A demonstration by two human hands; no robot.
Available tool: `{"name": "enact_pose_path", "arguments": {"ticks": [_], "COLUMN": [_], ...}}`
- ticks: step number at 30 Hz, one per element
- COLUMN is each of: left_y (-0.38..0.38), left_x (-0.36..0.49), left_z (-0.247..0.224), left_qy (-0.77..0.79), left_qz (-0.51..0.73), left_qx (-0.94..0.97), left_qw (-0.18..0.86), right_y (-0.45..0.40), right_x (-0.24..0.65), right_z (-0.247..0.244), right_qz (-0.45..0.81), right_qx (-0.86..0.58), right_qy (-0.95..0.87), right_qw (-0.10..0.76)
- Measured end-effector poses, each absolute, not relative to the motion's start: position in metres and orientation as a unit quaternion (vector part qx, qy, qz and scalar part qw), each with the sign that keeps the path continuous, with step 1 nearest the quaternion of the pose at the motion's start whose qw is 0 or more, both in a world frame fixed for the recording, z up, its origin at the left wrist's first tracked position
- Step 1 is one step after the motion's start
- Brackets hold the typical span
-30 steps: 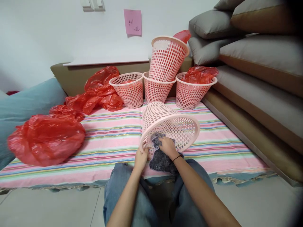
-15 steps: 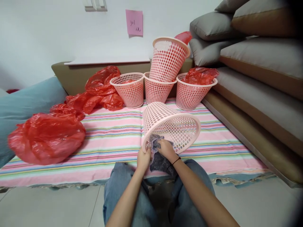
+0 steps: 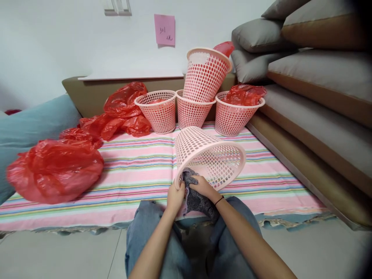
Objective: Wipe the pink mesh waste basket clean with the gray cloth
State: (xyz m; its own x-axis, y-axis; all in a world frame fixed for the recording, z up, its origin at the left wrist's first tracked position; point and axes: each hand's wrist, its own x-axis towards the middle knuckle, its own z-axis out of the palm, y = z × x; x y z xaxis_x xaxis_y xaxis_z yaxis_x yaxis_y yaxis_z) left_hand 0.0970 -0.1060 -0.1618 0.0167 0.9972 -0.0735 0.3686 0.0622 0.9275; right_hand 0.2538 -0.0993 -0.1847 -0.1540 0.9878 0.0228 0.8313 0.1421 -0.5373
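Note:
A pink perforated basket (image 3: 194,145) lies tilted on its side on the striped cloth, its mouth facing me. My left hand (image 3: 175,198) is closed on the lower left of its rim. In my right hand (image 3: 203,186) is a dark grey cloth (image 3: 199,202), pressed at the rim just inside the mouth beside my left hand. The rest of the cloth hangs down over my lap. A dark band circles my right wrist.
Behind stand pink baskets (image 3: 161,116), one stacked tilted in another, some with red bags. Red plastic bags (image 3: 55,170) lie on the left of the striped cloth (image 3: 136,162). Grey and brown cushions (image 3: 322,77) are piled at the right.
My right hand and the grey cloth have shifted slightly, and the cloth is bunched differently at the rim. The basket and my left hand have hardly moved.

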Motion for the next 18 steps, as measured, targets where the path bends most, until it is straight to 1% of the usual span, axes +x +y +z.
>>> {"name": "enact_pose_path", "arguments": {"ticks": [6,11,14,18], "left_y": [-0.106,-0.107,-0.107,-0.105], "left_x": [0.096,0.097,0.096,0.095], "left_z": [-0.16,-0.158,-0.158,-0.158], "left_qy": [0.594,0.586,0.585,0.578], "left_qz": [0.36,0.358,0.352,0.351], "left_qx": [0.586,0.597,0.599,0.602], "left_qw": [0.417,0.415,0.42,0.425], "right_y": [-0.096,-0.09,-0.09,-0.093], "right_x": [0.277,0.296,0.291,0.273], "right_z": [-0.183,-0.179,-0.184,-0.192], "right_qz": [0.149,0.11,0.128,0.187], "right_qx": [-0.691,-0.748,-0.741,-0.681], "right_qy": [-0.692,-0.634,-0.635,-0.674], "right_qw": [0.147,0.161,0.175,0.214]}}
